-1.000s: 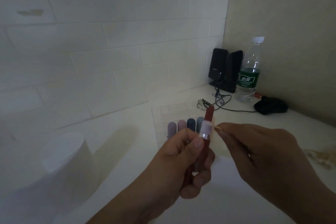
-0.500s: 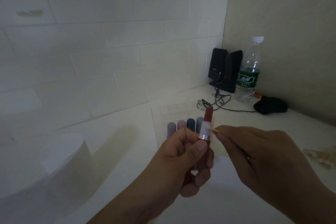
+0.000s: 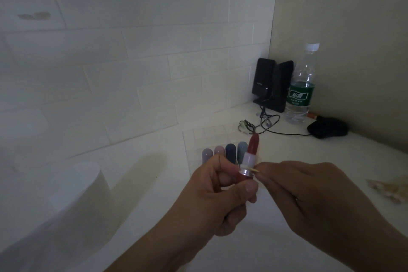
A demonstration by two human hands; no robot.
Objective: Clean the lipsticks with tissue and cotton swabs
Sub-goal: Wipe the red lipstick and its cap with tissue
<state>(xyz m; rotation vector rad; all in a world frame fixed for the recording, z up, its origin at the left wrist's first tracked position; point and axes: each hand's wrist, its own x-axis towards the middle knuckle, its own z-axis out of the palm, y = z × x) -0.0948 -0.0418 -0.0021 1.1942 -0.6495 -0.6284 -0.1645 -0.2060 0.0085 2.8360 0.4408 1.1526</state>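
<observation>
Lipstick, a red bullet twisted up out of a white collar and silver ring on a dark red tube, stands nearly upright in my left hand, raised over the pale desk just in front of the four capped lipsticks in grey, pink, navy and pale blue. My left fingers are curled round the tube, thumb pressing its near side. My right hand pinches a thin wooden-stemmed cotton swab, its tip lying against the silver ring; the cotton end I cannot make out. To do this well I would keep the tube steady, turn it slowly with the left thumb, and run the swab lightly along the groove, staying clear of the soft bullet. A white tissue roll stands near left for wiping afterwards.
</observation>
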